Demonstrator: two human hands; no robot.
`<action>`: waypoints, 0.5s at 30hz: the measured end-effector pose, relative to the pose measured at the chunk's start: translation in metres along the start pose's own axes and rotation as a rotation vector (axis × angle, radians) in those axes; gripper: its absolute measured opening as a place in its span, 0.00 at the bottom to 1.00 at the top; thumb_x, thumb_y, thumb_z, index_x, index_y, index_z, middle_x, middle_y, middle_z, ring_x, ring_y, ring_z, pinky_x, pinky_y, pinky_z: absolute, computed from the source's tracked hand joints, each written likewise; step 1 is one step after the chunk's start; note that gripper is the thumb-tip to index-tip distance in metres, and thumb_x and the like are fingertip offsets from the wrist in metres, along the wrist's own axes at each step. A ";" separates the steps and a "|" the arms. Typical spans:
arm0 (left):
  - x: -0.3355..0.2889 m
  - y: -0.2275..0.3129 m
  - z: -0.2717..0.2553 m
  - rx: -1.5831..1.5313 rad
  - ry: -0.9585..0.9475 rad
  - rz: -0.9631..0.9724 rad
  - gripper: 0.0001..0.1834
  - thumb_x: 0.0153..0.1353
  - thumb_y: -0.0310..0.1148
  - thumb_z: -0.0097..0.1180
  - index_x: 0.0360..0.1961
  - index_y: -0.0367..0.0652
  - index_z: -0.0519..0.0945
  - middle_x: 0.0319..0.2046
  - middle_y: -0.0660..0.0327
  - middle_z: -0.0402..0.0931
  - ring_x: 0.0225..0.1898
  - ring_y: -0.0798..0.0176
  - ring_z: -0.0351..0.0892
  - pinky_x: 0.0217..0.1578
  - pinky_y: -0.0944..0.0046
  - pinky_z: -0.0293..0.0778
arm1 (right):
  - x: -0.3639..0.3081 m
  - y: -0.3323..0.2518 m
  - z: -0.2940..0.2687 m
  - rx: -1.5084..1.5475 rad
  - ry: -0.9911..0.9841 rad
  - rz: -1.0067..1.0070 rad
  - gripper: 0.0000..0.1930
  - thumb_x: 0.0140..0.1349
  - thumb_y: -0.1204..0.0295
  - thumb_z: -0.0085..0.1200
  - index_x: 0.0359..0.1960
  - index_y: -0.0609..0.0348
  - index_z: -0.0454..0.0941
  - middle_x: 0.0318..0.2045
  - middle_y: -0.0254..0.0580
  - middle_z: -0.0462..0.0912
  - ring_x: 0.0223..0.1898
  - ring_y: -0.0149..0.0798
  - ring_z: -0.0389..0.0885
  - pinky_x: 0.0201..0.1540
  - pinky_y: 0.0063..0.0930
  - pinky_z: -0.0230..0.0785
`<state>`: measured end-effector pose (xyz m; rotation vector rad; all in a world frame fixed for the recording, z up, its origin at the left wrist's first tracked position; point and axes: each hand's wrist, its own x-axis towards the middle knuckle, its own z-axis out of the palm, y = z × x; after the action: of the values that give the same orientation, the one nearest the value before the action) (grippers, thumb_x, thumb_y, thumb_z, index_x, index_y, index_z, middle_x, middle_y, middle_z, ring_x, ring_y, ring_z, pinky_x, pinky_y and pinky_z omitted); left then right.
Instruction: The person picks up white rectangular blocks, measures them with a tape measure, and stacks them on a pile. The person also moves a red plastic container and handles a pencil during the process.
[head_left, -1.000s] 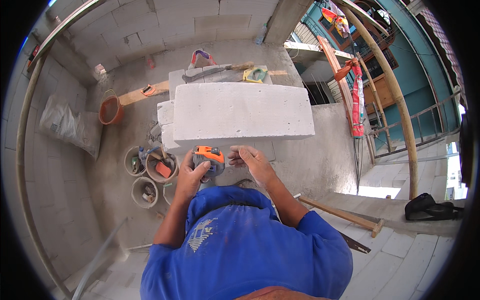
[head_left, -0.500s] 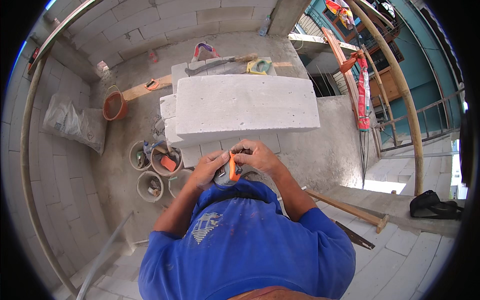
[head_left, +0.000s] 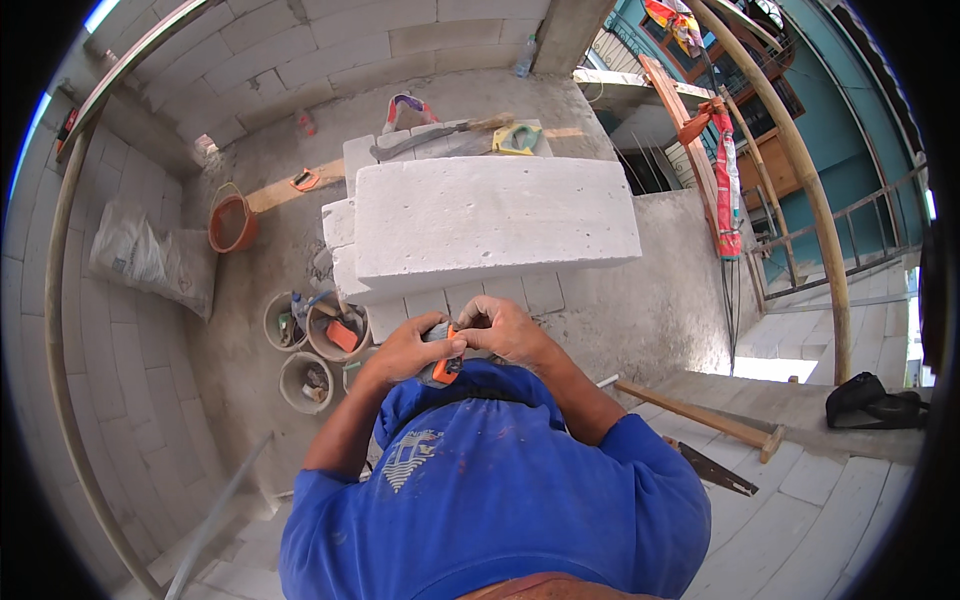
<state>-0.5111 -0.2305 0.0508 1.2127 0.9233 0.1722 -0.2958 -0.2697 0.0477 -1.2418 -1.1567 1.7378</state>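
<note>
Close in front of my chest, my left hand (head_left: 405,352) is wrapped round an orange and grey tape measure (head_left: 447,370). The fingers of my right hand (head_left: 507,332) are pinched against the upper end of its case; whether they grip the tape's tip is too small to make out. Just beyond both hands lies a long white lightweight concrete block (head_left: 495,212), resting on a stack of similar blocks. Behind it on the stack are a machete-like blade (head_left: 420,143) and a handsaw with a yellow and green handle (head_left: 517,138).
Several buckets, one holding an orange tool (head_left: 342,335), stand left of the stack. Farther left are a brown bucket (head_left: 232,223) and a white sack (head_left: 150,258) by the block wall. At right lie a wooden T-shaped piece (head_left: 700,418), a saw blade (head_left: 715,468) and a black bag (head_left: 872,402).
The tape measure has been turned in my left hand and shifted slightly left. My left fingers now wrap over its top, and my right hand has dropped a little.
</note>
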 end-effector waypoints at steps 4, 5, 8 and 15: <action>-0.005 0.006 -0.009 0.044 -0.027 0.069 0.27 0.57 0.48 0.63 0.48 0.35 0.80 0.40 0.60 0.78 0.44 0.67 0.75 0.48 0.64 0.71 | -0.002 -0.015 0.002 0.010 -0.007 0.059 0.12 0.58 0.70 0.69 0.35 0.62 0.78 0.27 0.34 0.80 0.29 0.25 0.76 0.34 0.22 0.72; -0.006 0.007 -0.012 0.012 -0.037 0.055 0.25 0.58 0.47 0.61 0.47 0.35 0.80 0.40 0.61 0.78 0.44 0.67 0.75 0.47 0.65 0.71 | -0.002 -0.016 0.001 0.101 0.015 0.050 0.12 0.58 0.70 0.68 0.34 0.61 0.77 0.26 0.34 0.79 0.28 0.25 0.76 0.32 0.22 0.71; -0.006 -0.006 -0.030 -0.011 -0.083 0.020 0.22 0.59 0.43 0.58 0.46 0.35 0.80 0.38 0.63 0.78 0.43 0.68 0.75 0.46 0.66 0.71 | -0.004 -0.022 -0.011 0.218 0.069 0.010 0.10 0.59 0.70 0.67 0.32 0.59 0.76 0.25 0.33 0.78 0.25 0.25 0.75 0.30 0.20 0.70; -0.019 -0.019 -0.046 -0.079 -0.150 -0.033 0.19 0.61 0.37 0.54 0.47 0.33 0.81 0.35 0.59 0.84 0.38 0.68 0.80 0.44 0.68 0.74 | -0.008 -0.055 -0.051 0.353 0.290 -0.161 0.09 0.60 0.70 0.64 0.31 0.58 0.76 0.24 0.34 0.78 0.23 0.25 0.75 0.27 0.20 0.70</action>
<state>-0.5611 -0.2152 0.0420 1.1214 0.7983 0.0893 -0.2429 -0.2432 0.0944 -1.1048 -0.7229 1.5029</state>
